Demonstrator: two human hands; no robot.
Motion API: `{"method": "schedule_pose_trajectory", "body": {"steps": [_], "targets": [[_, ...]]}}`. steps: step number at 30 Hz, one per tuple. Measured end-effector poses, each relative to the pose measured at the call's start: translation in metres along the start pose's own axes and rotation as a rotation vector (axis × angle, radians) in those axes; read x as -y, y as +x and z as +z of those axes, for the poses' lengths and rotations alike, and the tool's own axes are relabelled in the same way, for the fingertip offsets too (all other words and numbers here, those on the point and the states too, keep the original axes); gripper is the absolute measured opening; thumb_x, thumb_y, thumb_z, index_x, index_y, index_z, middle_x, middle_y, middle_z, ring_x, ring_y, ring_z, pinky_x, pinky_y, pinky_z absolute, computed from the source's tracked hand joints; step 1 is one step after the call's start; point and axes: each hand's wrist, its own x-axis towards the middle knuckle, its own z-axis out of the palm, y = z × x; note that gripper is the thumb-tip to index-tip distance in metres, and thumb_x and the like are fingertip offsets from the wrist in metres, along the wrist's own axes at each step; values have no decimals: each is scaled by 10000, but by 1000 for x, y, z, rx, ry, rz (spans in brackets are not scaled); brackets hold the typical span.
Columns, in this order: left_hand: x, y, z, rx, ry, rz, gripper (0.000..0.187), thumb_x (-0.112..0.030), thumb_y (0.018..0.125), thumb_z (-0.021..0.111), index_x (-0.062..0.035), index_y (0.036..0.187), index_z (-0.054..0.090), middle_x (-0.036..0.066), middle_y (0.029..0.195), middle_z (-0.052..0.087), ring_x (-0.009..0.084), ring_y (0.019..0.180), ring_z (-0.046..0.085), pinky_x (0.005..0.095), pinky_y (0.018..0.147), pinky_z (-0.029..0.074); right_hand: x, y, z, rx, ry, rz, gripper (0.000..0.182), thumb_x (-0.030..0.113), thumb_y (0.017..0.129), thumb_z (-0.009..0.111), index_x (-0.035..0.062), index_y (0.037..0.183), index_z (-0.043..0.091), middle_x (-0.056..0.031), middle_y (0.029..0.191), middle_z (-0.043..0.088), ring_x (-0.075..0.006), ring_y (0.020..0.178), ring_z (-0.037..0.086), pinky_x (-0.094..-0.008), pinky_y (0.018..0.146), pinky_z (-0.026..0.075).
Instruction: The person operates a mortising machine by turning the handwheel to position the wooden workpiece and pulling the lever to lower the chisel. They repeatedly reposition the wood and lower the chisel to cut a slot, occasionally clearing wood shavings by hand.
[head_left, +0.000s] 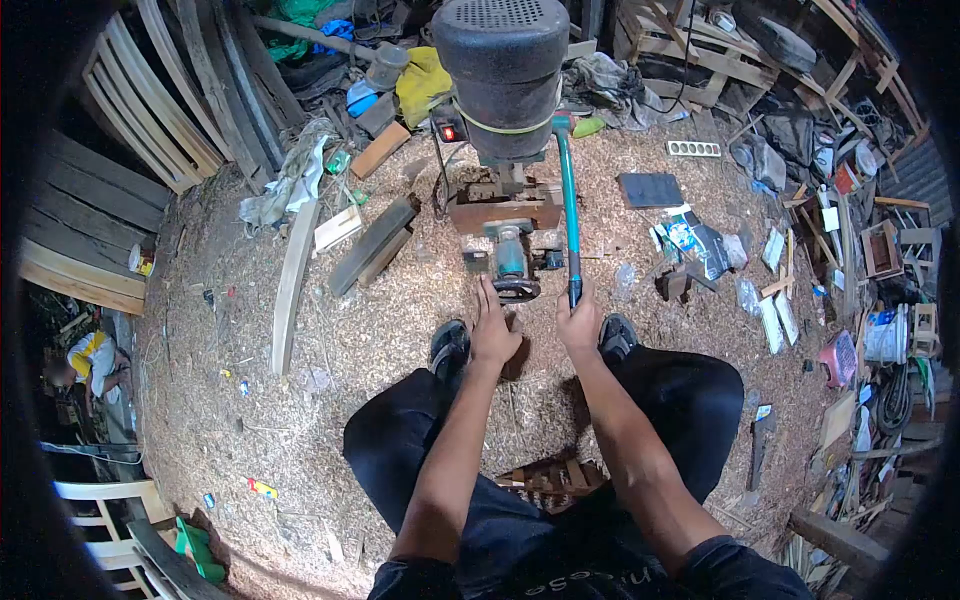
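Before me stands a floor machine with a dark motor [502, 80] on top and a teal lever [571, 195] at its right side. My right hand [580, 322] is closed around the lever's black handle [575, 285]. Close to it, my left hand [494, 330] has its fingers stretched along the left rim of a black handwheel [518, 290], thumb apart; firm contact is hard to make out. Behind the wheel is a teal screw housing [510, 255]. A brown wooden piece [505, 216] lies across the machine under the motor. A red light glows on the switch box [447, 131].
Wood shavings [270, 430] cover the floor. Left of the machine lie dark wood blocks [373, 245] and a long pale board [295, 290]. A power strip [693, 149] and a black slab [650, 190] lie right. At far left, another person [95, 360] crouches.
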Motion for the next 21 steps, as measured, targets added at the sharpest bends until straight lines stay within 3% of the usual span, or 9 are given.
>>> {"method": "schedule_pose_trajectory", "body": {"steps": [8,11,17,21], "targets": [[3,0,10,-51,-68,34,1068,-248,793,698,-8,1524,-43,255,1573,127,391,1461,168,602,1120,223,-31,6,27,14,40,30,410,148,880,572,37,1260,466,-295,888,622,-491,833,612,-543,731,473],[3,1,13,-63,-80,40,1074,-248,790,704,-5,1523,-42,265,1571,120,406,1458,163,602,1122,219,-37,7,35,-60,22,-43,382,156,876,558,45,1231,473,-258,817,606,-482,764,600,-546,671,457],[0,1,6,-8,-89,0,1073,-241,795,705,-20,1524,-49,260,1579,95,396,1461,164,601,1130,206,-49,12,45,-16,33,13,287,165,884,558,49,1135,483,-281,807,600,-511,780,585,-566,675,446],[1,-1,3,8,-97,9,1063,-232,798,700,-27,1525,-48,254,1583,87,389,1462,165,604,1132,203,-48,10,42,-13,12,-17,346,176,891,555,51,1202,470,-293,780,617,-509,753,605,-569,653,459]]}}
